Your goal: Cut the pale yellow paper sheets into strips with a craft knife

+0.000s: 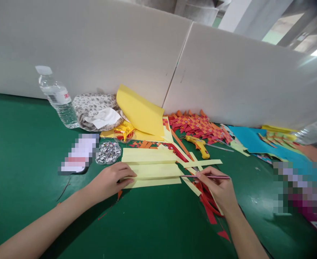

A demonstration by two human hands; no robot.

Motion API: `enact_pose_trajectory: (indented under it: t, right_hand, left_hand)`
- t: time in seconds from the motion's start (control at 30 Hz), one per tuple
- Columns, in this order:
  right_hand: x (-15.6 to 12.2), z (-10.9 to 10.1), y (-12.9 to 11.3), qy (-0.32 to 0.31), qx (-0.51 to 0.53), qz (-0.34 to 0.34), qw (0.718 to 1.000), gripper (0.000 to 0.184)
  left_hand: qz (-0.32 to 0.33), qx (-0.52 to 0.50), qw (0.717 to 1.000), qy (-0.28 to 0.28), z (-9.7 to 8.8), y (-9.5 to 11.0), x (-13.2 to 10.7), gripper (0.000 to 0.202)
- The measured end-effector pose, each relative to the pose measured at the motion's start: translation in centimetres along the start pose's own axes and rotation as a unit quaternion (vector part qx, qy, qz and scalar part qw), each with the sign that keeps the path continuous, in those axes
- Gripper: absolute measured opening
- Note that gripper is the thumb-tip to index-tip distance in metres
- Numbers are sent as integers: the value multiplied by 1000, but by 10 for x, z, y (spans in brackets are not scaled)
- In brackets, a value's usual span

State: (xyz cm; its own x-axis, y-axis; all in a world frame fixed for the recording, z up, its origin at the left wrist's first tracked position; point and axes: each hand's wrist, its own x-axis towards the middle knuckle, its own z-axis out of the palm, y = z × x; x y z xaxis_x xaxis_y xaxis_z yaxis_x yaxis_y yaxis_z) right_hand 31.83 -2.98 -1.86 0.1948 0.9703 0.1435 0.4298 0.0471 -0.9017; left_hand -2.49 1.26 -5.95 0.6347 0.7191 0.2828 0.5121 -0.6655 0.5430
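Note:
My left hand lies on the left end of a folded pale yellow paper sheet, fingers pressing it flat onto the green table. My right hand pinches a thin pink pencil whose tip touches the right edge of that sheet. Loose pale yellow strips and red strips lie under and beside my right hand.
A water bottle, a patterned cloth pouch, a bright yellow sheet, a dish of googly eyes, a yellow glue gun, woven red-orange paper pieces and blue paper stand before white partition boards. Another person's hand shows at the right.

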Motion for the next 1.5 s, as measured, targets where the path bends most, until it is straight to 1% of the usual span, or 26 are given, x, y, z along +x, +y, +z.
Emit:
enact_pose_trajectory:
  t: [0.07,0.13,0.2,0.3,0.37,0.47,0.6,0.73,0.87,0.97,1.23,1.4,1.5]
  right_hand:
    - [-3,6,-8,33,32,-19,999,22]
    - [-8,19,-19,57,66,-34,996,18]
    - [-12,37,-30,18,73,-65,995,17]
    - [-16,67,-44,-79,41,-104,991,18]
    - [-17,85,-50,-106,32,-104,988,20]
    - [-18,108,-56,-154,40,-89,983,19]
    - [-20,126,-59,-181,57,-66,980,18]
    - [-21,135,-60,-196,72,-53,976,18]
    - [-19,132,-57,-205,74,-43,975,18]
    - [-14,122,-52,-193,65,-40,978,18]
    - [-2,73,-22,-160,23,-34,986,21]
    - [5,45,-7,-127,7,-29,991,22]
    - [8,28,-2,-99,-15,-29,995,24]
  left_hand:
    - [-22,-21,1000,-7,-4,1,0,18]
    - [-39,-43,998,-22,-10,2,-1,19]
    - [-47,-64,996,-36,-17,2,-2,23]
    - [-61,-89,993,-51,-24,1,-3,27]
    - [-69,-95,991,-56,-25,0,-4,28]
    - [-68,-93,992,-57,-25,-1,-4,29]
    - [-55,-96,992,-67,-26,0,-2,32]
    - [-54,-103,990,-79,-28,0,-1,32]
    - [-65,-109,988,-86,-28,-1,-2,31]
    - [-68,-110,988,-89,-27,-2,-3,30]
    - [-68,-114,987,-94,-26,-4,-3,27]
    - [-70,-117,986,-96,-27,-6,-5,26]
    - [-70,-114,987,-91,-26,-4,-3,22]
